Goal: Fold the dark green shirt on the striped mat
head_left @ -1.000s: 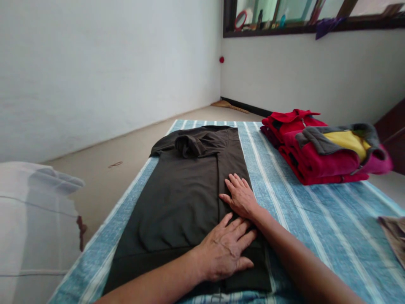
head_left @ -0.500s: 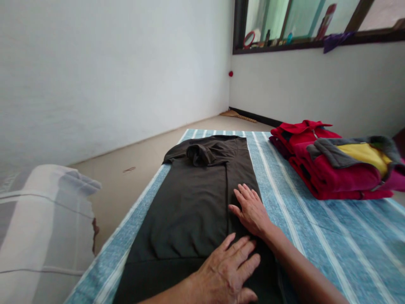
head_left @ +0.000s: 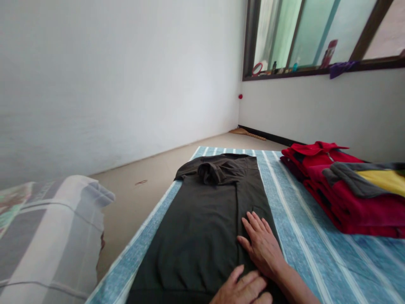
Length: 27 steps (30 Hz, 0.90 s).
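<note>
A dark garment with a collar (head_left: 202,228) lies spread lengthwise on a blue striped sheet (head_left: 294,211). Its collar, at the far end, stands up in a crumpled roll. My right hand (head_left: 261,240) rests flat on the garment's right side, fingers spread across a long folded edge. Closer to me, my left hand (head_left: 242,289) touches the garment near the bottom of the view, its fingers apart; its wrist is cut off by the frame. Neither hand grips the cloth. Small wrinkles run across the near part of the garment.
Folded red clothes (head_left: 357,202) are stacked on the right, with a grey and yellow piece (head_left: 373,177) on top. A grey and white striped bundle (head_left: 60,236) stands at the left. Beyond the sheet are pale floor, white walls and a window sill (head_left: 303,74) holding small items.
The whole view has tilted upward, so the garment, clothes and window sit lower in it. Both hands stay on the garment; the left one is now partly out of frame.
</note>
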Available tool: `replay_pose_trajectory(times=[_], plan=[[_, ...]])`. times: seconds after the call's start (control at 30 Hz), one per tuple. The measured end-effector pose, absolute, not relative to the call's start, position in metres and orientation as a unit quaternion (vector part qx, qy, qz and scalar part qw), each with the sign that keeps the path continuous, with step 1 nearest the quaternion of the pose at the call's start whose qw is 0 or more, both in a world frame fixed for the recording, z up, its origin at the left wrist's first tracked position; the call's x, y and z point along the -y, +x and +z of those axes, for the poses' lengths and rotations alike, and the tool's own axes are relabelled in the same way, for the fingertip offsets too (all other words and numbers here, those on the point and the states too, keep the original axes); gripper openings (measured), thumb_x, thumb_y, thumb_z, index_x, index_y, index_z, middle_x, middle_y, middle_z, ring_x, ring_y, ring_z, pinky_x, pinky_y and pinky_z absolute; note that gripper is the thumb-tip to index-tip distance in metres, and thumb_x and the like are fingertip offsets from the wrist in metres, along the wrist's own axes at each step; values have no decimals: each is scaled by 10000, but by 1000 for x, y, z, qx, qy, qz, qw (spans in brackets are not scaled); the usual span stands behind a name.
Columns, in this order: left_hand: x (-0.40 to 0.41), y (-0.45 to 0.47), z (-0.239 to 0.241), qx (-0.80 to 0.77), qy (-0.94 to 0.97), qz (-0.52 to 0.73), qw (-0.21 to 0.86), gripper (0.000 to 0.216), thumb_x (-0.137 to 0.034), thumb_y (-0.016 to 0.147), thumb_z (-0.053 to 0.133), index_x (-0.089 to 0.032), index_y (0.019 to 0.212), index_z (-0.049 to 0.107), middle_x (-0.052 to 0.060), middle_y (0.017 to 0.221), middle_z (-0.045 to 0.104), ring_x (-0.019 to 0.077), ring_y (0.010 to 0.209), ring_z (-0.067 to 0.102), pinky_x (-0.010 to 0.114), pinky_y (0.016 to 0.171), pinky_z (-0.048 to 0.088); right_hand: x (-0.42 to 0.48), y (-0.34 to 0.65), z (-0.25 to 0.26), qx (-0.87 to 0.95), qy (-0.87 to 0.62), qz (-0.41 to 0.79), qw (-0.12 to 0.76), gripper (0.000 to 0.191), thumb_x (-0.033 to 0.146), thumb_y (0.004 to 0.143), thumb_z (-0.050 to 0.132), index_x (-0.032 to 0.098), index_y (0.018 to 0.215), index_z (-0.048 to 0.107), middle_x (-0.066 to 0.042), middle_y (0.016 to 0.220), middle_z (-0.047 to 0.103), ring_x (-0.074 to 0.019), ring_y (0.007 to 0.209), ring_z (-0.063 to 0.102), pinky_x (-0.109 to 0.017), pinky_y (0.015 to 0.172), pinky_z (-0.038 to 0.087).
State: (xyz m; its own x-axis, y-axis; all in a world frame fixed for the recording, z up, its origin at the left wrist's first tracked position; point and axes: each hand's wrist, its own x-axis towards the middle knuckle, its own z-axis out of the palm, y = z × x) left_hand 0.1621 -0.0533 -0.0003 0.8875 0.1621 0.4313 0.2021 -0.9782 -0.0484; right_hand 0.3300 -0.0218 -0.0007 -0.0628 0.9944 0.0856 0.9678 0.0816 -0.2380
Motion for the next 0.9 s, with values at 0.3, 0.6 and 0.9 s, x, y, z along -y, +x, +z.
replay_pose_trajectory(times=[0.3, 0.6, 0.9], plan=[[-48, 135, 51, 352, -888, -294, -25, 364, -154, 829, 492, -147, 1192, 522, 136, 1123, 621, 243, 1059, 578, 379, 921, 497, 18, 329, -6, 729, -673, 66, 107, 572, 521, 899, 392, 186, 1359, 452, -81, 1464, 308, -270, 1364, 246, -480, 1097, 247], [-183, 158, 56, 385, -894, -222, 65, 493, -2, 790, 357, -218, 1185, 558, 114, 1440, 388, 257, 1386, 210, 535, 1083, 225, 17, 329, -17, 731, -668, 60, 126, 552, 530, 891, 412, 209, 1334, 486, -66, 1450, 328, -295, 1348, 272, -510, 1084, 280], [-243, 159, 82, 476, -786, -387, -75, 119, -98, 698, 553, -199, 638, 541, 122, 860, 656, 293, 1002, 575, 424, 932, 368, 9, 333, -33, 740, -655, 58, 140, 558, 557, 869, 447, 224, 1312, 512, -81, 1422, 359, -328, 1320, 315, -538, 1050, 332]])
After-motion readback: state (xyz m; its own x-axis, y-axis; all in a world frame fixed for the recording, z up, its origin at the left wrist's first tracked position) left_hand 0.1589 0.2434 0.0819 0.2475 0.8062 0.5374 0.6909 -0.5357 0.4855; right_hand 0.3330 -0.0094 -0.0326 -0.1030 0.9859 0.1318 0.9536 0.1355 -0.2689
